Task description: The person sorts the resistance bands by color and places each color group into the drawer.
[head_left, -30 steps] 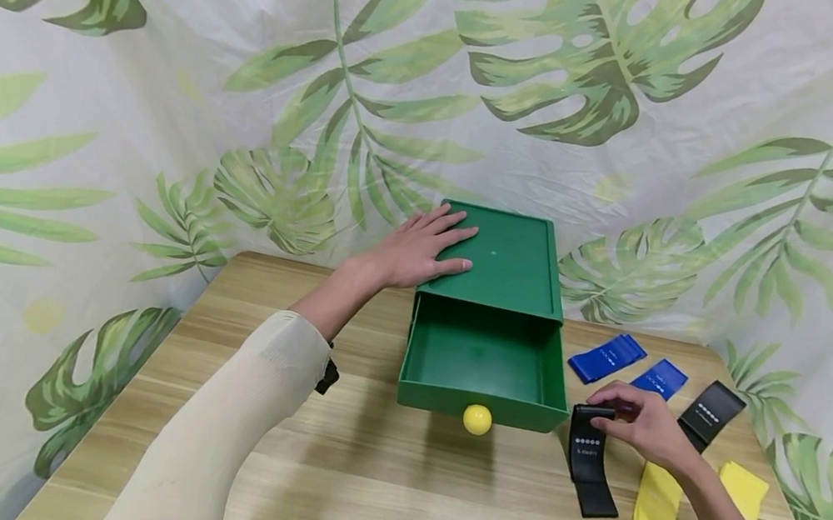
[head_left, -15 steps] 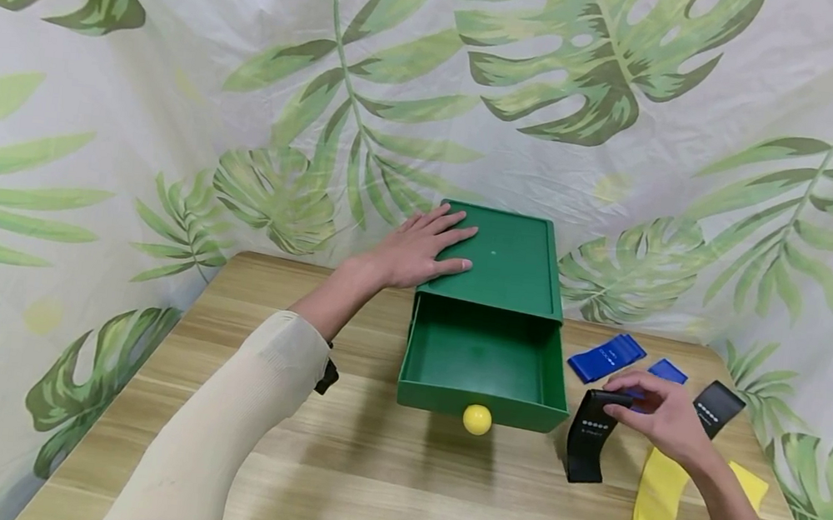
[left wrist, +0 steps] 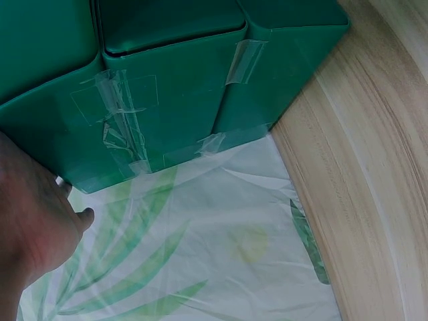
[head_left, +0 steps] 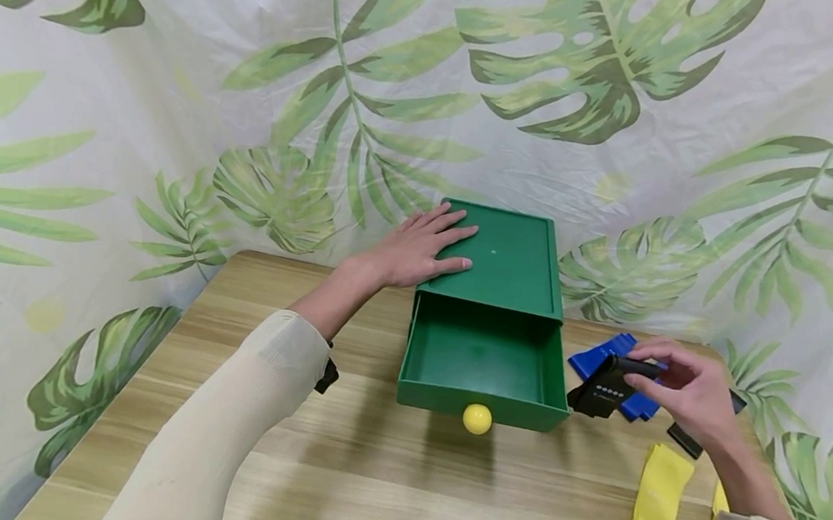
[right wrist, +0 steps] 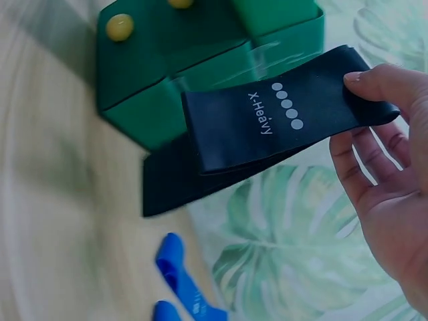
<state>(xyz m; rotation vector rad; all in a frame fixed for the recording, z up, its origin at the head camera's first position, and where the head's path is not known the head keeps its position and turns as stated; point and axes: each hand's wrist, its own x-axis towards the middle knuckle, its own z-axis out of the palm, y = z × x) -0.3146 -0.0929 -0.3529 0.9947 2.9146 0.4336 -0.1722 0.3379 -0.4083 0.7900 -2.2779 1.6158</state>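
Observation:
My left hand (head_left: 417, 252) lies with fingers spread on top of the green drawer box (head_left: 510, 261). The top drawer (head_left: 433, 397), with a yellow knob (head_left: 477, 419), is pulled out and bare inside. To the right of it, my right hand (head_left: 697, 400) pinches one end of a folded black resistance band (head_left: 602, 388) between thumb and fingers. In the right wrist view, the band (right wrist: 234, 127) is held up off the table, with "X-Heavy" and white dots printed on it. The left wrist view shows my left hand (left wrist: 40, 214) beside the taped green box units (left wrist: 177, 100).
Blue resistance bands (head_left: 603, 351) lie behind the held band, partly covered. A yellow band (head_left: 660, 501) lies nearer the front right, with more yellow (head_left: 722, 507) by my wrist. Another black band (head_left: 685, 439) is mostly hidden beneath my right hand. Leaf-patterned cloth (head_left: 287, 114) hangs behind the table.
My right hand has moved up and to the right, lifting the black band, which now hangs in front of the blue bands. The left hand and drawer have stayed put.

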